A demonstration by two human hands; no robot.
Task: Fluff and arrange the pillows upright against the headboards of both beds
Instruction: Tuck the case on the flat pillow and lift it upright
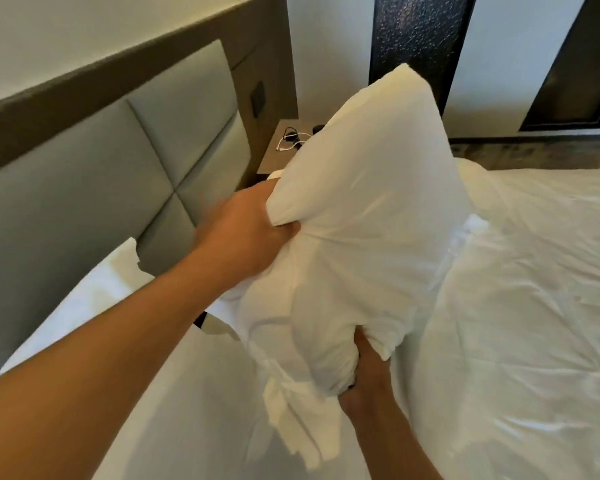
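A white pillow (pixel 364 216) is held up above the bed, tilted with one corner pointing up toward the far wall. My left hand (pixel 246 226) grips its left edge, fingers sunk into the fabric. My right hand (pixel 368 379) clutches the bunched lower end from underneath. The grey padded headboard (pixel 94 181) stands to the left, apart from the pillow. A second white pillow (pixel 94 282) lies flat at the headboard's foot, partly hidden by my left forearm.
A rumpled white duvet (pixel 520 306) covers the bed on the right. A brown nightstand (pixel 281 150) with cables and a small dark device stands beyond the pillow. Dark window panels (pixel 416 39) line the far wall.
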